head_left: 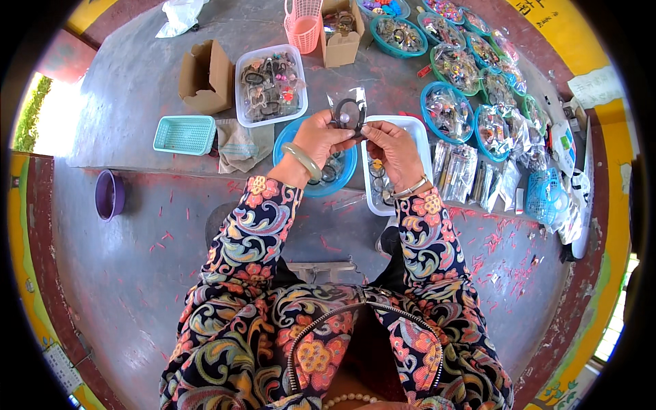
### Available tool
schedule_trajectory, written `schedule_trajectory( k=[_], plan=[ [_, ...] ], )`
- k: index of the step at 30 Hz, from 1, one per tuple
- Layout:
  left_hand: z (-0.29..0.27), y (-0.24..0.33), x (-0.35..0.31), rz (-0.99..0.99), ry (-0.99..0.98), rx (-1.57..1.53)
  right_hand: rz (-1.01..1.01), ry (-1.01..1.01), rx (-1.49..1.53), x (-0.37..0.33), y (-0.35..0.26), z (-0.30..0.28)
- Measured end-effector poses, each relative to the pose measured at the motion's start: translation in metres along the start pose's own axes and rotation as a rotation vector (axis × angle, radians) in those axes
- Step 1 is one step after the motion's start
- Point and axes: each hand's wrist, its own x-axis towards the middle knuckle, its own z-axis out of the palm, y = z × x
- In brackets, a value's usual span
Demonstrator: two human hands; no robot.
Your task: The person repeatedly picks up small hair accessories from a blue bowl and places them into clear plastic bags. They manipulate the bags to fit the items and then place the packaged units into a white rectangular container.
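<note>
My left hand [317, 145] and my right hand [396, 152] are raised together over the low platform, fingers closed in pinches. Between them they hold a dark hair tie [350, 115] with a small pale bead, in a small clear plastic bag [355, 96]. Below my left hand stands a round blue basin [348, 166] with bagged pieces in it. My right hand is over a white rectangular tray [421, 137] that also holds small bagged items. Farther off, a white tub [240, 102] is full of loose dark hair ties with coloured ornaments.
Left lie a cardboard box [205, 78], a mint basket [184, 134] and a grey cloth [240, 147]. A pink basket [303, 31] and another box [344, 49] stand behind. Several filled basins [425, 109] and plastic packs [456, 171] crowd the right. A purple tub [109, 195] stands lower left.
</note>
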Motion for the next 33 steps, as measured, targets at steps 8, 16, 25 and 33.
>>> schedule_trajectory(
  k=[8,16,25,33],
  plan=[
    [-0.0011,-0.0017,0.0000,-0.039,-0.002,-0.022,-0.023,0.065,0.099,0.0002,0.0025,0.0028],
    [0.0015,-0.0019,0.0011,-0.085,-0.023,0.026,-0.036,0.084,0.180,0.0010,0.0032,0.0030],
    [0.0004,-0.0040,0.0027,-0.074,-0.017,0.014,-0.037,0.050,0.163,0.0039,0.0074,-0.0036],
    [0.0007,-0.0038,0.0020,-0.074,0.030,0.103,-0.012,-0.007,0.007,0.0004,-0.0009,-0.0022]
  ],
)
